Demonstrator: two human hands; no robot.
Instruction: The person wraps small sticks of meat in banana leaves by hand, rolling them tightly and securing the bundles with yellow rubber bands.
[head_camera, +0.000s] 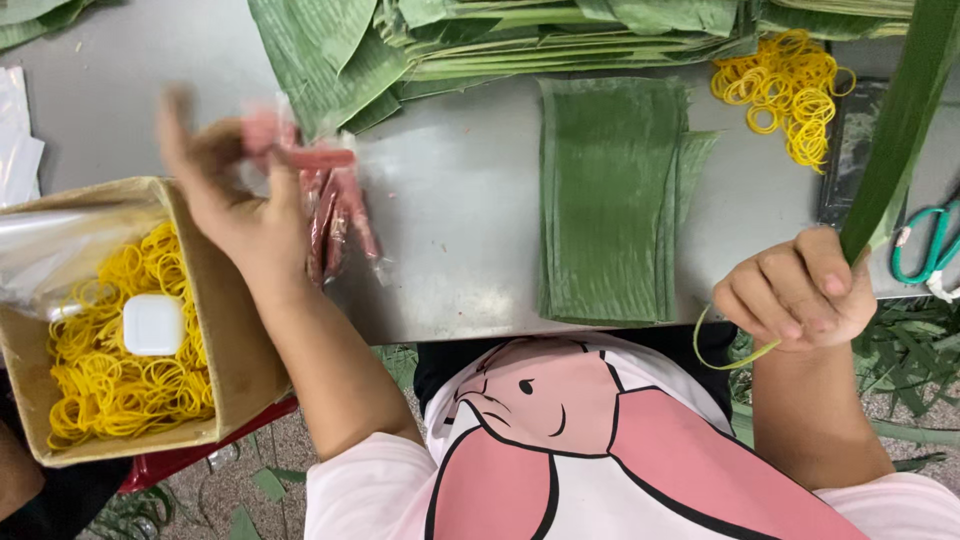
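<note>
My left hand (235, 195) is raised over the grey table (460, 220), blurred with motion, and holds a clear plastic bag of reddish sausage-like sticks (335, 215) that hangs down from its fingers. My right hand (800, 290) is closed around a long green leaf strip (895, 130) that runs up to the top right corner; its thin end curls below the fist. A flat stack of cut green leaf pieces (610, 200) lies on the table between the two hands.
A cardboard box (235, 350) at the left holds yellow rubber bands and a small white case (153, 324). More yellow rubber bands (785, 90) lie at the back right. Piled banana leaves (520, 35) fill the far edge. Green-handled scissors (930, 245) sit at the right.
</note>
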